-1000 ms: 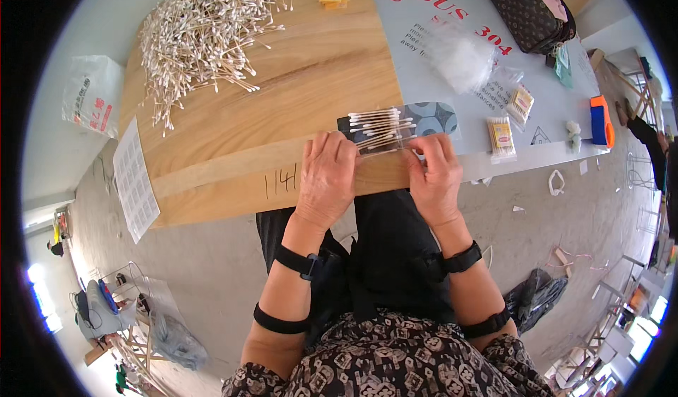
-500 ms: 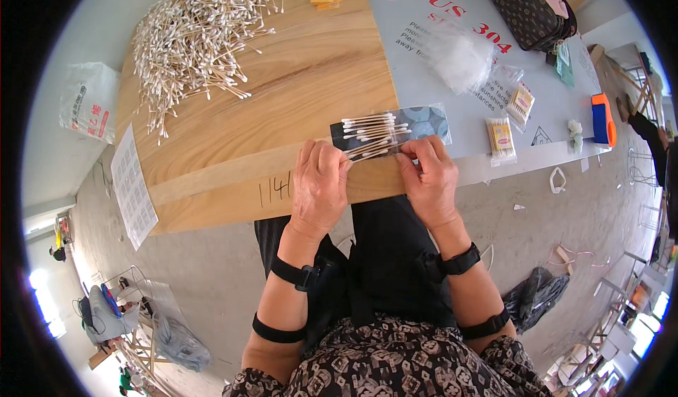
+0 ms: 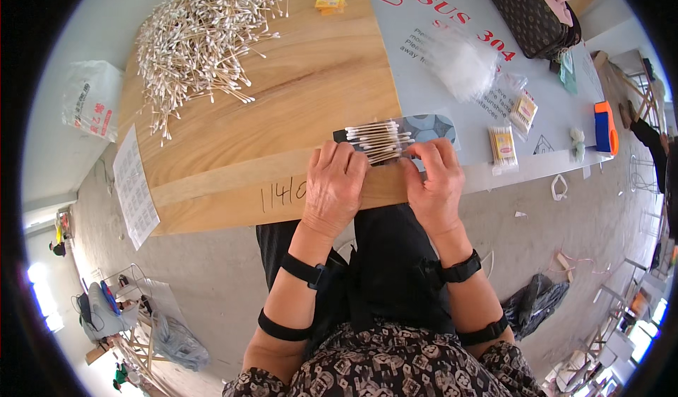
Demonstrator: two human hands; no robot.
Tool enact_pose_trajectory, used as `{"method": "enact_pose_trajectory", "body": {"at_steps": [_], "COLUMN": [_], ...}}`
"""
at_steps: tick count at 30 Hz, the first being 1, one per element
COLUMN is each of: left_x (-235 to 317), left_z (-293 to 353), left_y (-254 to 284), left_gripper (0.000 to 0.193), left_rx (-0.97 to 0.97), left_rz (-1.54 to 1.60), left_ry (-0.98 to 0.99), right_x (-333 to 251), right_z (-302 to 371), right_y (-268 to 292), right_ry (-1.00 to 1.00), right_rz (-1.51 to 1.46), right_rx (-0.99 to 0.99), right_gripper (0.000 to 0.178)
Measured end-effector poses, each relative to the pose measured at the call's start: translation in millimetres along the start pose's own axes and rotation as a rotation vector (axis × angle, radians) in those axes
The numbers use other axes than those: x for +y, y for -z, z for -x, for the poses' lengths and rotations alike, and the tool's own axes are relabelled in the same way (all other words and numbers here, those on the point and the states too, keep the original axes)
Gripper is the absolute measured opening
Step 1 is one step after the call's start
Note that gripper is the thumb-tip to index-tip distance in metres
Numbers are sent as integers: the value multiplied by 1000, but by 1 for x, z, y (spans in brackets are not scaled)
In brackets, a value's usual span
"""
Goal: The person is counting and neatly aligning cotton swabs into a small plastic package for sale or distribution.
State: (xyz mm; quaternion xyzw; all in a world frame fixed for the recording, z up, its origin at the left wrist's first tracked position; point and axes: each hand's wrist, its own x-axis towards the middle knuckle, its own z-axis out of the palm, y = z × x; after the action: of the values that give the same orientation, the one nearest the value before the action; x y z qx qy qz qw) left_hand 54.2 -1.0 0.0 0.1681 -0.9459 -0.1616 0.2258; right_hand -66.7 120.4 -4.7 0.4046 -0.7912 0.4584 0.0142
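Note:
A small row of wooden cotton swabs (image 3: 378, 139) lies side by side on a dark and blue-patterned flat piece (image 3: 431, 126) at the table's front edge. At the left ends of the nearest swabs is my left hand (image 3: 335, 188), its fingers bent together and closed on them. My right hand (image 3: 434, 188) is closed in a pinch by their right ends; what lies between its thumb and forefinger is hidden. Farther left, a big heap of loose cotton swabs (image 3: 201, 51) covers the table.
Two filled swab packets (image 3: 503, 146) and a pile of clear plastic bags (image 3: 466, 65) lie on the right. Behind them stands a dark patterned bag (image 3: 526, 15). Yellow cards (image 3: 330, 1) lie at the back; an orange and blue tape dispenser (image 3: 605, 128) sits far right.
The swabs on the flat piece now lie in a more even, compact row. My left hand has shifted right along their near side; the right hand stays close by.

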Motion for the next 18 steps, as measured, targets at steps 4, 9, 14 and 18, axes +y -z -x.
{"method": "enact_pose_trajectory", "body": {"at_steps": [4,9,14,18], "left_x": [7,26,21,31], "left_z": [4,10,-1,-27], "left_y": [1,-6,-23,-24], "left_gripper": [32,67,57,61], "left_rx": [17,153,535,607], "left_rz": [-9,312,1071,1230], "left_ry": [92,351,580,658], "right_x": [3,-6,-9,-2], "right_z": [-6,-10,-19,-22], "right_y": [2,6,-7,-25], "right_ry": [41,68,-212,-273], "right_rz": [40,45,-817,-924], "right_rx": [-28,-75,-10,-34], "right_gripper": [19,24,37,41]}}
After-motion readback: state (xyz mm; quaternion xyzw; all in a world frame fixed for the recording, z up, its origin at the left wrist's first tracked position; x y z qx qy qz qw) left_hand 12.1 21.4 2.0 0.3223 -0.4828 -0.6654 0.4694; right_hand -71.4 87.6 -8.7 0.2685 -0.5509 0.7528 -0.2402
